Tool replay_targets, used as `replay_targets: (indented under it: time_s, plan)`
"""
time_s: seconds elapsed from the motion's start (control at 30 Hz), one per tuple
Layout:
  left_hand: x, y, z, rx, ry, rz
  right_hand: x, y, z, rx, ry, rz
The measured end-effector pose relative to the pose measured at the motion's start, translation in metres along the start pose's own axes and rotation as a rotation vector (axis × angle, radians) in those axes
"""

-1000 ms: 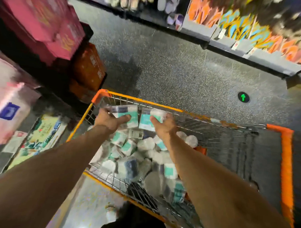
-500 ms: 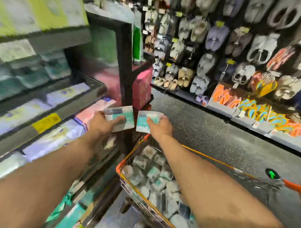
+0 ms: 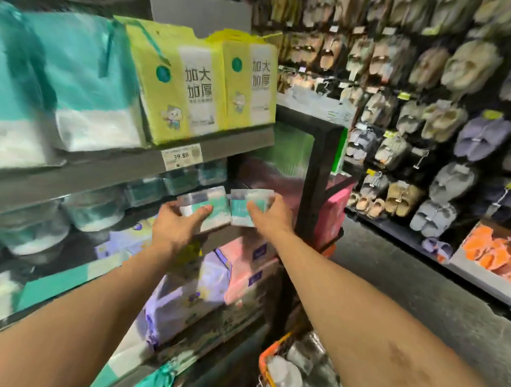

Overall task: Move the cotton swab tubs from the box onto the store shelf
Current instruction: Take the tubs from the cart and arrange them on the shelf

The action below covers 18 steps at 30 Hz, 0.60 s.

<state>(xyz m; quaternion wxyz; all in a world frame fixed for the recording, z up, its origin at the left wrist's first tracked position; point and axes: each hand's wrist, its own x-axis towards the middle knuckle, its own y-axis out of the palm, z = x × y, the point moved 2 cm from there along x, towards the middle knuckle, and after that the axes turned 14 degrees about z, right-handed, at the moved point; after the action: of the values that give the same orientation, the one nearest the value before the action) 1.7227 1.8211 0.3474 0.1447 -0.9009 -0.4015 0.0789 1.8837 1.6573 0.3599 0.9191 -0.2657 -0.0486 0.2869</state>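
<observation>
- Left hand (image 3: 183,224) grips the left tub (image 3: 217,210), right hand (image 3: 269,215) grips the right tub (image 3: 238,213), side by side.
- Stocked tubs (image 3: 179,183) sit just beyond both hands (tight gap): a crooked shove could topple one.

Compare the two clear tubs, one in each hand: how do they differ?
The clear plastic, teal-labelled tub in the left hand shows most of its front, crossed only by the thumb; the matching tub in the right hand is partly hidden by fingers. The left tub looks wider, the right tub narrower. Both are held side by side.
</observation>
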Motion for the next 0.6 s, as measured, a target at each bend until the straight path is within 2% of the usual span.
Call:
replay_targets:
  time_s: [0.1,0.23,0.37,0.6]
  plan:
    - [0.020,-0.010,0.000,0.051,-0.040,-0.041,0.029,0.007,0.019,0.011,-0.058,0.017]
    - [0.037,-0.010,0.007,0.017,-0.076,-0.058,0.061,0.012,0.029,0.012,-0.104,0.128]
    - [0.049,-0.005,0.012,-0.018,-0.067,-0.079,0.082,0.018,0.021,-0.001,-0.111,0.224]
    - [0.072,-0.025,0.023,0.108,-0.090,-0.120,0.123,0.035,0.010,0.080,-0.062,0.480]
